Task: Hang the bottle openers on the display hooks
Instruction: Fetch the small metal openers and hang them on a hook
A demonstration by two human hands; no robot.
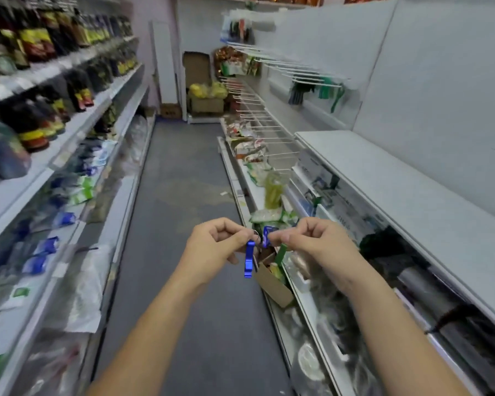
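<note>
My left hand (215,241) pinches the top of a blue metal bottle opener (249,260), which hangs straight down from my fingers over the aisle floor. My right hand (309,238) pinches a second blue bottle opener (267,235), mostly hidden by my fingertips. A small key ring (256,237) shows between the two hands, which are almost touching. Rows of white display hooks (257,121) stick out from the right-hand wall further down the aisle, well beyond my hands.
Shelves of bottles and packets (49,115) line the left side. On the right a low shelf (269,195) carries packets and an open cardboard box (272,284) just under my hands. A white shelf top (383,178) runs along the right. The grey aisle floor (180,172) ends at stacked boxes.
</note>
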